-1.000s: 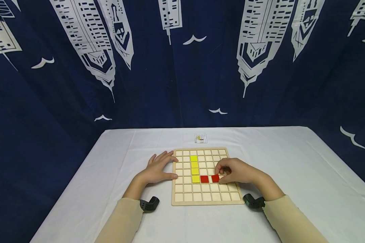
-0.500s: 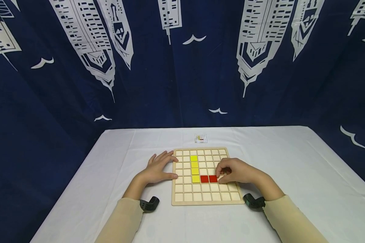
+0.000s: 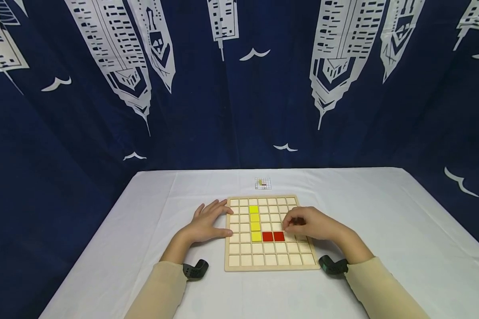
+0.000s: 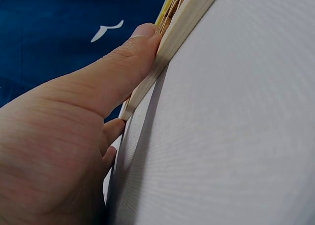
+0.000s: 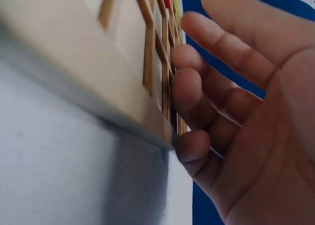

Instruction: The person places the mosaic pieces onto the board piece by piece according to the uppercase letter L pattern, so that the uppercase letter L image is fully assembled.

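Observation:
A wooden grid board (image 3: pixel 271 268) lies on the white table. Set in its cells are a column of several yellow tiles (image 3: pixel 254 217) and two red tiles, a left one (image 3: pixel 268 236) and a right one (image 3: pixel 279 236), beside the lowest yellow. My left hand (image 3: pixel 205 224) rests at the board's left edge with its fingers spread; its thumb (image 4: pixel 133 57) touches the frame in the left wrist view. Over the board's right part, my right hand (image 3: pixel 313 222) is loosely curled near the right red tile. In the right wrist view, nothing shows between its fingers (image 5: pixel 189 89).
A small card (image 3: pixel 263 183) with a printed coloured grid lies behind the board. Dark devices sit at both wrists, one on the left (image 3: pixel 196 269) and one on the right (image 3: pixel 332 265). A navy curtain (image 3: pixel 231 110) hangs behind the table.
The right red tile has moved left, from tilted to flat in its cell against the other red tile. My right hand has let go of it, and its thumb has drawn closer to its fingers.

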A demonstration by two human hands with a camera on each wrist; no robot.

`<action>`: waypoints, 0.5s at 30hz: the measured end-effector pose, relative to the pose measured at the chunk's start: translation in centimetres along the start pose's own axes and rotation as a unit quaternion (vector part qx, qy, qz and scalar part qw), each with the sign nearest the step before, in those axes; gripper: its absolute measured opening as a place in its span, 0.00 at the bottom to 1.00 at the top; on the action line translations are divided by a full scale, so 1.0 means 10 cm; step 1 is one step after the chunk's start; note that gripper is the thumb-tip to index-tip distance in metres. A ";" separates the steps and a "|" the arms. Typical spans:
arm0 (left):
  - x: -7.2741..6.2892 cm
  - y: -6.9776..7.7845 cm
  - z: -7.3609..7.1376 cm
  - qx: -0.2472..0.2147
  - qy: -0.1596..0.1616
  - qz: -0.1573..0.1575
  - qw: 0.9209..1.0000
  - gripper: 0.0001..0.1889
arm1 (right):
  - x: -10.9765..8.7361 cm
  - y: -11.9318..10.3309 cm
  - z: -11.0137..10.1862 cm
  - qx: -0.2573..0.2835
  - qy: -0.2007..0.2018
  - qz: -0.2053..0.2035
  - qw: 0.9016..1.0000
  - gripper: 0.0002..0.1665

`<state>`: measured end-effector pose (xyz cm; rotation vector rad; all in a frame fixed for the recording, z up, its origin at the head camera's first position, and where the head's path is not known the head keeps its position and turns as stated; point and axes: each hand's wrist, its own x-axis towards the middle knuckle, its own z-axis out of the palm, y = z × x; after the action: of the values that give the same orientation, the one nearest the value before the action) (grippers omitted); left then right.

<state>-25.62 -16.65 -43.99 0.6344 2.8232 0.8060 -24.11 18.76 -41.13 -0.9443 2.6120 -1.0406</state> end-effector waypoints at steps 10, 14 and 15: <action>0.00 0.03 -0.04 -0.003 0.007 0.005 1.000 0.29 | 0.00 -0.05 -0.11 -0.135 0.175 0.054 0.974 0.12; -0.01 0.08 -0.09 0.024 0.024 -0.015 0.999 0.33 | -0.01 -0.03 -0.16 -0.159 0.219 0.046 0.962 0.23; -0.02 0.09 -0.11 0.036 0.030 -0.023 0.999 0.35 | -0.01 -0.03 -0.17 -0.168 0.226 0.043 0.959 0.26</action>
<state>-25.41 -16.52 -42.60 0.5608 2.9214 0.7320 -24.51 19.64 -39.71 -0.7061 3.2541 -0.8923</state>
